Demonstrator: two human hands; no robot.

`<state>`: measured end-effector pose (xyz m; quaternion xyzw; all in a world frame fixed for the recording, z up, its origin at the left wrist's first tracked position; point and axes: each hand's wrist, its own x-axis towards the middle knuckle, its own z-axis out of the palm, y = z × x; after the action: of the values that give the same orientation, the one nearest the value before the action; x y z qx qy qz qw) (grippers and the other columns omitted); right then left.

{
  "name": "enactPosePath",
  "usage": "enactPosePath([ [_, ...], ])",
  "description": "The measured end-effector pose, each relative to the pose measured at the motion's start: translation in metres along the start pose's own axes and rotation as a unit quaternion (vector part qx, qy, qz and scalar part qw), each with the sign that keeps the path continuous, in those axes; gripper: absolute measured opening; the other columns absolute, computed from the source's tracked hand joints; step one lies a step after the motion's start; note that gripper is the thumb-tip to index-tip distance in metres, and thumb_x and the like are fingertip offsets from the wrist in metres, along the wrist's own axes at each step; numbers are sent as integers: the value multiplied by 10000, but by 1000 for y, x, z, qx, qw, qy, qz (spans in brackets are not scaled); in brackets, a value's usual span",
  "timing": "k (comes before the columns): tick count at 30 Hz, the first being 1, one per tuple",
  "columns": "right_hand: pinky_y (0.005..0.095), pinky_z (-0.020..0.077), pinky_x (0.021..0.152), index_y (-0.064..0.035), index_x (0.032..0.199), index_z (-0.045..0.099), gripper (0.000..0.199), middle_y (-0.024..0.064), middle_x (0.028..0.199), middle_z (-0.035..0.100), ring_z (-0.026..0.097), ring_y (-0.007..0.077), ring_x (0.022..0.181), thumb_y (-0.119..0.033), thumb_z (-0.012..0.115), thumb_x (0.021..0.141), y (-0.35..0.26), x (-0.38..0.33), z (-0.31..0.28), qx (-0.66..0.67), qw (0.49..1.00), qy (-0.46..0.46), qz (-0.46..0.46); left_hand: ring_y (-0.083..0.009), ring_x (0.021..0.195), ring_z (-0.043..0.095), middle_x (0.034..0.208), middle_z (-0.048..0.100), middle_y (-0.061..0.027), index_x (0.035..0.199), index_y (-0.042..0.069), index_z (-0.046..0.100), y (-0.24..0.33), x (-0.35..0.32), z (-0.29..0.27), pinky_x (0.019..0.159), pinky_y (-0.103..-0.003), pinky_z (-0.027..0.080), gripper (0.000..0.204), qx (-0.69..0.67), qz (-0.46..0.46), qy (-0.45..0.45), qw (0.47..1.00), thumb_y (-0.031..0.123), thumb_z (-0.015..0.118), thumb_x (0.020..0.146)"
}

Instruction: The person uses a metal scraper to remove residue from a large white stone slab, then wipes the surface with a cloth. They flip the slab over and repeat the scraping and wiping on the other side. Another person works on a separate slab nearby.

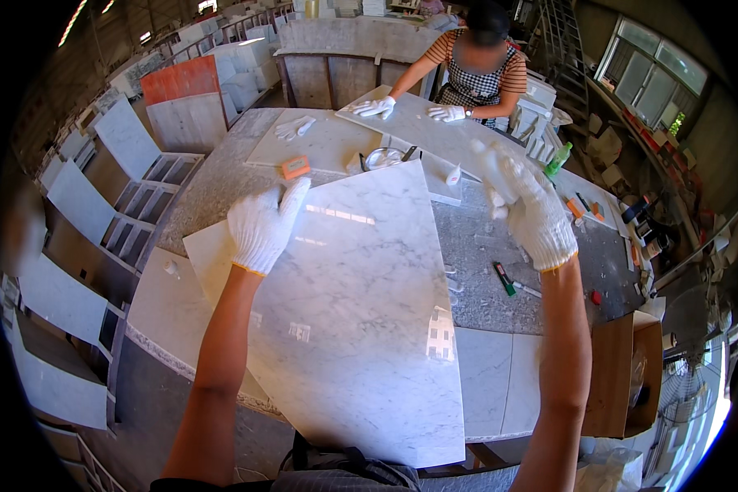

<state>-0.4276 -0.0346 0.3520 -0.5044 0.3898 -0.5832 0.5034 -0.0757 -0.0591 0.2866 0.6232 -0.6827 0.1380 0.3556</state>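
A polished white marble slab [361, 303] with grey veins lies before me, its near end reaching past the table edge toward my body. At its far left corner my left hand [264, 225], in a white knit glove, is closed on the edge, the thumb along the corner and the fingers partly hidden. My right hand [537, 215], gloved too, is raised to the right of the slab and apart from it. Its fingers are smeared by motion; whether they hold anything is unclear. Beneath the slab, other pale stone pieces [168, 307] lie on the table.
Opposite, a co-worker [480, 70] rests gloved hands on a slab [422, 123]. An orange block [296, 167], a spare glove [295, 128], a green bottle [558, 159] and a green marker [504, 279] lie about. A cardboard box [615, 377] stands right; panels on racks [82, 201] stand left.
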Motion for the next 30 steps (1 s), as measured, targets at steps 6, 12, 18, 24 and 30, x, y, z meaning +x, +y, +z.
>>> enactPosePath([
  [6,253,501,643,-50,1249,542,607,23,999,592,589,159,883,-375,784,797,82,-88,-41,245,967,26,61,-392,559,598,599,605,-193,667,62,687,-7,1,11,531,-482,459,569,3,12,24,1000,551,522,907],
  [12,371,472,846,-59,1197,553,453,6,1062,554,551,175,933,-273,747,849,194,-220,-107,200,954,201,96,-399,576,601,622,612,-202,668,54,696,-3,2,17,536,-490,452,604,6,-23,-1,1000,579,510,903],
  [18,298,469,815,-44,1118,556,310,38,962,575,539,153,925,-153,689,861,246,-324,-139,-157,895,408,83,-409,625,613,662,626,-210,698,52,701,1,3,14,578,-499,462,617,5,-30,-11,999,578,469,923],
  [24,406,498,799,-60,1098,597,356,144,950,665,633,290,871,-226,692,798,281,-361,-135,-430,736,490,183,-424,682,625,706,638,-224,740,54,700,-1,3,16,622,-510,475,607,21,-29,-53,998,550,423,953],
  [30,406,495,848,-23,1237,535,500,177,1065,634,621,297,959,-174,693,788,289,-367,-127,-447,735,482,165,-406,681,638,706,649,-212,744,60,707,-9,4,24,622,-497,488,632,44,-30,-80,995,558,385,964],
])
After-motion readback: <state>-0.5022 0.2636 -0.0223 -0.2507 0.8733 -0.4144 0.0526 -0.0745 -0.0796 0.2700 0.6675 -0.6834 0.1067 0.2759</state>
